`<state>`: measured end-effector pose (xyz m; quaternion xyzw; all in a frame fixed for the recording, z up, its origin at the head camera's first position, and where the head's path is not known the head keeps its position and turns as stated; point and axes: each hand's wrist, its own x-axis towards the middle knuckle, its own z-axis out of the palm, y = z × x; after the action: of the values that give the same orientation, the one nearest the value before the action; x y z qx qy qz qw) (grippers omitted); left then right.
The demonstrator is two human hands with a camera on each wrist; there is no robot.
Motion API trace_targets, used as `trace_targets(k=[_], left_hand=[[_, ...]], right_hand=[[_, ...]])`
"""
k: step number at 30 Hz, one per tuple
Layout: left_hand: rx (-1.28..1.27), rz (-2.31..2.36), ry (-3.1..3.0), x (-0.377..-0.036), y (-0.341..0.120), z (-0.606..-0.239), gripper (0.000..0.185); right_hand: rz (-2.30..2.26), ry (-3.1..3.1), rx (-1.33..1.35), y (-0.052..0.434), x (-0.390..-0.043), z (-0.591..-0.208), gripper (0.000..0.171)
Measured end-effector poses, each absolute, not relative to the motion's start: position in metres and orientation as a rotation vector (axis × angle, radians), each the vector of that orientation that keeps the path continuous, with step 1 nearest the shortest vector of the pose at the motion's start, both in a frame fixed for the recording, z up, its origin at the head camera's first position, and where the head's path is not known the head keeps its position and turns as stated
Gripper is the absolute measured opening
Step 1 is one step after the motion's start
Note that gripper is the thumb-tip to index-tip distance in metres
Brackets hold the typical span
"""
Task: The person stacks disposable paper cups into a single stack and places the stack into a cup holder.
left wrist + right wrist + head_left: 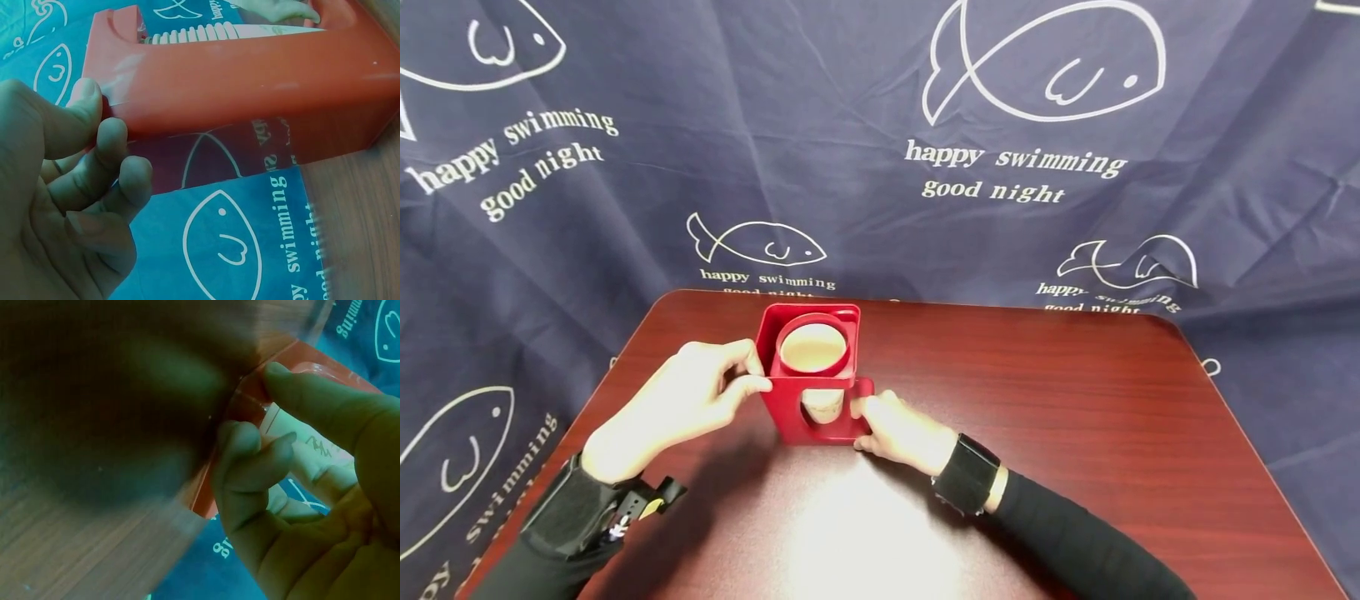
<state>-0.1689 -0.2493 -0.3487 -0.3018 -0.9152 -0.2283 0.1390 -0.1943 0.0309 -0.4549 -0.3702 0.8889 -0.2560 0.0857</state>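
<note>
A red, open-topped holder [788, 408] stands on the table, with a round ring at its top and an opening in its front. Pale paper cups [824, 404] sit inside it; the left wrist view shows their rims [194, 35] stacked in ridges. At the holder's upper left edge, my left hand [700, 392] pinches the wall between thumb and fingers. My right hand [901, 429] grips the lower right side, its thumb [312, 394] and fingertips on the red edge. Part of the cup stack is hidden behind the holder's front wall.
The brown wooden table [1037, 417] extends around the holder, with a bright glare in front. Behind and beside it hangs a dark blue cloth [865, 167] printed with white fish and lettering. Black bands sit on both wrists.
</note>
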Motion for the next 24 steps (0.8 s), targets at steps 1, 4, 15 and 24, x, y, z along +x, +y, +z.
trace_targets(k=[1, 4, 15, 24], left_hand=[[-0.869, -0.660, -2.643, -0.170, -0.249, -0.349, 0.031], [-0.861, -0.676, -2.644, -0.172, -0.247, -0.349, 0.031], [-0.866, -0.731, -2.626, -0.182, -0.240, -0.349, 0.029], [-0.839, -0.724, -2.607, -0.188, -0.239, -0.351, 0.028]], right_hand=[[-0.761, 2.651, -1.100, 0.031, -0.196, -0.455, 0.016], [-0.757, 2.653, -1.093, 0.031, -0.199, -0.455, 0.017], [-0.739, 2.683, -1.059, 0.035, -0.207, -0.454, 0.016], [-0.711, 2.733, -1.035, 0.032, -0.214, -0.455, 0.018]])
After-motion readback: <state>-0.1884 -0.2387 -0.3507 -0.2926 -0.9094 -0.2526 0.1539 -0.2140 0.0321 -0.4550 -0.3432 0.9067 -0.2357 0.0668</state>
